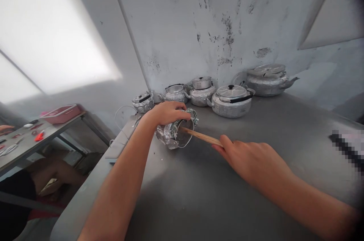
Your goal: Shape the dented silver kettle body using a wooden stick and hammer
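A small, crinkled silver pot [165,136] lies tilted on the grey table, its round mouth turned toward my right side. My left hand [170,113] is closed over its top, by a dark-and-white patterned band at the rim. Between the fingers of my right hand [241,154] is a wooden stick [201,136], closed in a firm grip. The far end of the stick reaches into the pot's mouth, where its tip is hidden. I cannot make out any spout on this pot.
Along the wall stand several silver kettles, among them a lidded one [231,100] and a large one [267,80]. A white cable [116,114] hangs at the left edge. On another table sit a pink basket [64,114] and scissors [10,149]; a person sits nearby.
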A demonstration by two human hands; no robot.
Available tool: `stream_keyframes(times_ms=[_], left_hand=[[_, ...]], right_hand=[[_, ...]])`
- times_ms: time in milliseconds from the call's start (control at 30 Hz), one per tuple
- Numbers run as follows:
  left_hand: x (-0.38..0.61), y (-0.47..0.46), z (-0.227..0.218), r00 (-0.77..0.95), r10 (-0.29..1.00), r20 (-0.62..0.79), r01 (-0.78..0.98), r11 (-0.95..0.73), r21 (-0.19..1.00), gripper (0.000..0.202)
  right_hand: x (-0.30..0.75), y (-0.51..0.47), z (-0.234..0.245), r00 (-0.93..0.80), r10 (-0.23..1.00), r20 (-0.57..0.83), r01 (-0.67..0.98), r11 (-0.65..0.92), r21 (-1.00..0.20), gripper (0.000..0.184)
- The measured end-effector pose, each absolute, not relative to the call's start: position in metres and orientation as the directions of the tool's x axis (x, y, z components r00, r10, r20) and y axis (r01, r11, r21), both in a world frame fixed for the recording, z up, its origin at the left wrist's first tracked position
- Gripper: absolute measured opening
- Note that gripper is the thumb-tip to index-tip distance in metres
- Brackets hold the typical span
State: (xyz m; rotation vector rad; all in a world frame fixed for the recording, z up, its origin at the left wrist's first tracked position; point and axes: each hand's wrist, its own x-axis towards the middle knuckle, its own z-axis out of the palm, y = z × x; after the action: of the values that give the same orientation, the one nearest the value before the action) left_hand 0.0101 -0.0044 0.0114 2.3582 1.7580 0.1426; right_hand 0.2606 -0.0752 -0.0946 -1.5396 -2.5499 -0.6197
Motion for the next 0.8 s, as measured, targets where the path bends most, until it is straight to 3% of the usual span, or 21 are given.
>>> stream_keyframes(times_ms=[267,367,433,500,700,800], left_hand=[[0.013,-0.005,0.012,0.264,0.963,-0.045,0.951,-0.253,0.178,0.057],[0.014,-0.006,0.012,0.275,0.960,-0.044,0.949,-0.264,0.171,0.054],[0.013,-0.005,0.011,0.281,0.959,-0.040,0.946,-0.270,0.178,0.053],[0.012,-0.003,0.010,0.284,0.958,-0.039,0.944,-0.272,0.186,0.054],[0.011,-0.002,0.009,0.290,0.956,-0.032,0.937,-0.277,0.213,0.057],[0.013,-0.004,0.011,0.285,0.958,-0.033,0.938,-0.272,0.213,0.052]], right_hand=[[0.271,-0.073,-0.097,-0.549,0.757,0.355,0.832,0.456,0.316,0.044],[0.283,-0.072,-0.107,-0.599,0.692,0.403,0.800,0.504,0.325,0.029],[0.292,-0.070,-0.111,-0.715,0.595,0.367,0.699,0.621,0.355,0.061],[0.300,-0.069,-0.111,-0.765,0.520,0.380,0.642,0.669,0.375,0.078],[0.307,-0.068,-0.104,-0.775,0.469,0.424,0.616,0.709,0.342,0.083],[0.305,-0.070,-0.105,-0.697,0.521,0.493,0.697,0.653,0.295,0.080]])
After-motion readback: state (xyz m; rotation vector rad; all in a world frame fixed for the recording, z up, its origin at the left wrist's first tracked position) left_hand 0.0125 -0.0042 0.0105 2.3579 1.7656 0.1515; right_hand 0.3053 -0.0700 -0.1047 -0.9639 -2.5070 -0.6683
